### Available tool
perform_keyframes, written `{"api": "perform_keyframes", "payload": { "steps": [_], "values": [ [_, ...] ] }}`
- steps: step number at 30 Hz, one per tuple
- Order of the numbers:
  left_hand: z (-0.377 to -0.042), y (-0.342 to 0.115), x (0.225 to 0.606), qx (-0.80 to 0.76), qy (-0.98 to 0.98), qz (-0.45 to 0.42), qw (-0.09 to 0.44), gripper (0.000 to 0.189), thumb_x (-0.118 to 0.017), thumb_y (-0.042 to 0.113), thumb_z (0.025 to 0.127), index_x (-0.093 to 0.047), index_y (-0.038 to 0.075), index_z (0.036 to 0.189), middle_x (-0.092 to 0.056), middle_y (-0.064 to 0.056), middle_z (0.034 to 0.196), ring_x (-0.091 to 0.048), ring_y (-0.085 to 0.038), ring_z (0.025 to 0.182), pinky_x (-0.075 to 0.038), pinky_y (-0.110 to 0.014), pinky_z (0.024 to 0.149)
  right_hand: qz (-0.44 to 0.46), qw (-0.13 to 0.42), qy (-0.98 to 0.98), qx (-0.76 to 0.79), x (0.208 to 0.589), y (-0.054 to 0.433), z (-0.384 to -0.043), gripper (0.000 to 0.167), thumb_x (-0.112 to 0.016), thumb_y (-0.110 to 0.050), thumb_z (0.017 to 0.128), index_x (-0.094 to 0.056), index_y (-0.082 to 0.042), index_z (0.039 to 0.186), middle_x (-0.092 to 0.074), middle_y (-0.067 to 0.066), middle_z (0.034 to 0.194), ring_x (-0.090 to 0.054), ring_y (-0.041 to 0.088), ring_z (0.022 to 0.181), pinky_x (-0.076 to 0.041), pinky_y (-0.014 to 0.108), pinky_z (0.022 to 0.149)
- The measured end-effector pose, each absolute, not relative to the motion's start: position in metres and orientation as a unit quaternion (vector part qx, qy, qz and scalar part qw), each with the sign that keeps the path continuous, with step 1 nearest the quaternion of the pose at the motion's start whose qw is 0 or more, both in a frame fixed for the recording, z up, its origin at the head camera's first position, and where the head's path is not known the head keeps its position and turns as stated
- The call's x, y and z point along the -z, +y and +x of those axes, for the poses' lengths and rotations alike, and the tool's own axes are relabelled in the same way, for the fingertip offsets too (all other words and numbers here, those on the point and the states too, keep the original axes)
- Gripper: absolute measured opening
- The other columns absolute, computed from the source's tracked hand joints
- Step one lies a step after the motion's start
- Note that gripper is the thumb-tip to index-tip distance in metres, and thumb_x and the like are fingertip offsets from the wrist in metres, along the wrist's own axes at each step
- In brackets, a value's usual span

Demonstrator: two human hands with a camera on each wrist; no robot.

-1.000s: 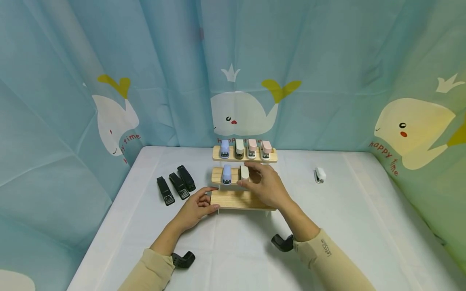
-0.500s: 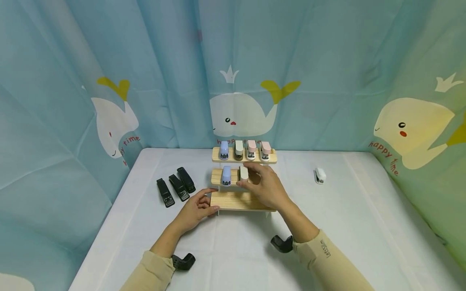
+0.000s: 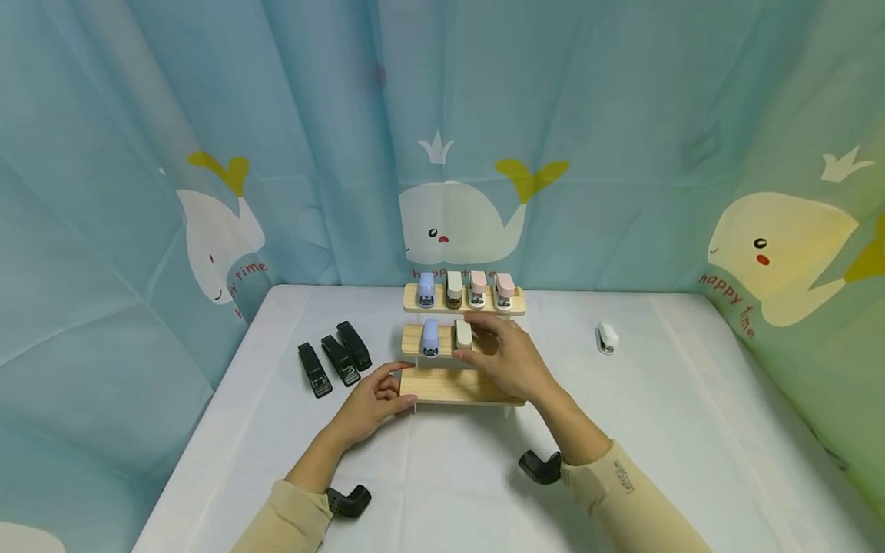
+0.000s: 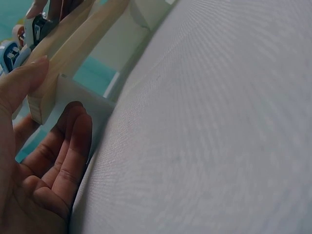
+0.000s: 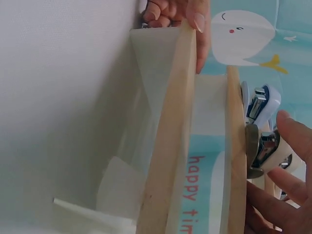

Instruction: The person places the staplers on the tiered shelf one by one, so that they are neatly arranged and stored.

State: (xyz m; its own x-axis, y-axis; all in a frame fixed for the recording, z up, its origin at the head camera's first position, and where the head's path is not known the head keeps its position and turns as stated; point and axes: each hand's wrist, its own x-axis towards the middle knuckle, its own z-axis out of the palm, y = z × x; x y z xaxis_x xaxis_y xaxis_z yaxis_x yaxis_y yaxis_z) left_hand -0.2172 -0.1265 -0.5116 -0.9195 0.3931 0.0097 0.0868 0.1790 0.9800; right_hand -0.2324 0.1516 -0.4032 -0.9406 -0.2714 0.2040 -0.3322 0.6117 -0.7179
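Observation:
A three-tier wooden rack (image 3: pixel 459 386) stands mid-table. My left hand (image 3: pixel 368 402) grips the left end of its bottom board; in the left wrist view the thumb lies over the board (image 4: pixel 73 46) with the other fingers beneath and behind it. On the middle tier, my right hand (image 3: pixel 510 359) holds a small cream stapler (image 3: pixel 463 335) between thumb and fingers. That stapler sits to the right of a blue mini stapler (image 3: pixel 431 338). The right wrist view shows the cream stapler's dark base (image 5: pixel 252 151) against the tier board.
The top tier bears a blue stapler (image 3: pixel 426 289), a cream one (image 3: pixel 453 289) and two pink ones (image 3: pixel 478 289). Three black staplers (image 3: pixel 339 359) lie left of the rack. A white mini stapler (image 3: pixel 607 338) rests far right. A whale-print curtain (image 3: pixel 456 223) hangs behind the table.
The head view has shifted slightly, so everything appears a little lower. Both hands keep their places on the rack and the cream stapler.

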Motion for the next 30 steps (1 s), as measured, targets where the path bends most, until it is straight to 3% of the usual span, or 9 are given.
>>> {"api": "perform_keyframes", "payload": {
  "steps": [4,9,16,23,30],
  "values": [
    [-0.217,-0.126,0.513,-0.622,0.757,0.155,0.125,0.064,-0.079,0.023,0.094,-0.049,0.015,0.151,-0.067,-0.007,0.096,-0.063,-0.011,0.078,-0.054,-0.024,0.073,0.164,0.02,-0.89,-0.425,0.402,0.158,-0.231,0.068,-0.084,-0.041,0.088,-0.058,-0.019,0.147,-0.06,0.005,0.149,-0.06,0.028,0.135,-0.047,0.05,0.112],
    [-0.216,-0.126,0.512,-0.626,0.755,0.145,0.13,0.065,-0.08,0.025,0.093,-0.05,0.02,0.15,-0.067,-0.005,0.097,-0.064,-0.012,0.078,-0.054,-0.024,0.073,0.146,0.016,-0.895,-0.422,0.399,0.168,-0.227,0.066,-0.084,-0.043,0.087,-0.06,-0.021,0.144,-0.059,0.002,0.149,-0.056,0.026,0.139,-0.044,0.051,0.115],
    [-0.217,-0.127,0.512,-0.624,0.755,0.154,0.128,0.065,-0.08,0.027,0.093,-0.049,0.022,0.151,-0.067,-0.005,0.098,-0.064,-0.014,0.079,-0.055,-0.026,0.074,0.14,0.026,-0.897,-0.419,0.397,0.185,-0.222,0.061,-0.084,-0.044,0.087,-0.064,-0.018,0.138,-0.068,0.0,0.137,-0.062,0.023,0.13,-0.045,0.051,0.112],
    [-0.216,-0.128,0.513,-0.622,0.758,0.151,0.128,0.064,-0.08,0.027,0.093,-0.05,0.023,0.15,-0.067,-0.006,0.099,-0.064,-0.014,0.079,-0.054,-0.025,0.074,0.14,0.032,-0.899,-0.414,0.396,0.201,-0.22,0.061,-0.081,-0.047,0.089,-0.063,-0.018,0.139,-0.066,0.003,0.14,-0.057,0.031,0.135,-0.042,0.059,0.113],
    [-0.217,-0.127,0.511,-0.623,0.756,0.154,0.126,0.065,-0.079,0.026,0.094,-0.05,0.021,0.151,-0.067,-0.005,0.097,-0.063,-0.013,0.078,-0.055,-0.025,0.074,0.131,0.03,-0.896,-0.424,0.399,0.221,-0.222,0.055,-0.081,-0.044,0.09,-0.064,-0.02,0.136,-0.065,0.008,0.14,-0.057,0.035,0.135,-0.041,0.056,0.115]
  ]
}}
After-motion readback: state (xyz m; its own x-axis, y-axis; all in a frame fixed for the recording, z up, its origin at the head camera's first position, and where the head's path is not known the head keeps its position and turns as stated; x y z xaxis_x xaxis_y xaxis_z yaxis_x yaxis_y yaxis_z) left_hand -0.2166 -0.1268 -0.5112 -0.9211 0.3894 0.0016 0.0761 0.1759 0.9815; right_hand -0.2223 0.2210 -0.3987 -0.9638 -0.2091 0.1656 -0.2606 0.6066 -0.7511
